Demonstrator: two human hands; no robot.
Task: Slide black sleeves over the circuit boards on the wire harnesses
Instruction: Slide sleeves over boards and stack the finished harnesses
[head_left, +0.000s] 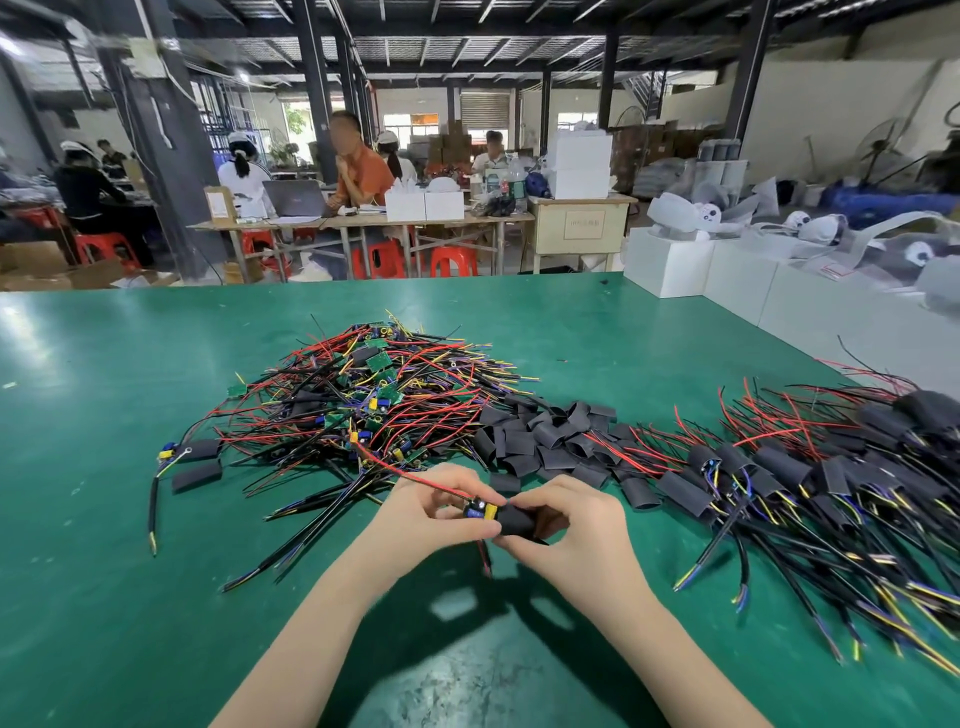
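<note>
Far left on the green table (104, 467) lie two loose sleeves (197, 475) beside a stray harness end, and just right of them rises the big tangle of bare harnesses (374, 400), red, black and yellow wires with small green boards poking out. In front of that heap, near the table's edge, the left hand (441, 512) pinches a board (477, 508) between thumb and fingertips, its blue and yellow parts showing, a red wire running up and away toward the heap. Touching it from the right, the right hand (566, 519) grips a black sleeve (517, 522), fingers curled round it, its mouth right at the board's edge. To my eye this is the start of the slide: the board looks barely entered, most of it uncovered. The next move calls for holding the board steady and square to the mouth while the right hand draws the sleeve leftward, watching that the taller parts do not snag the rim. Behind the right hand sits the stock of empty sleeves (545, 431), and farther right the finished harnesses (810, 483) lie spread out, boards already covered, wire tails fanned toward the near edge.
</note>
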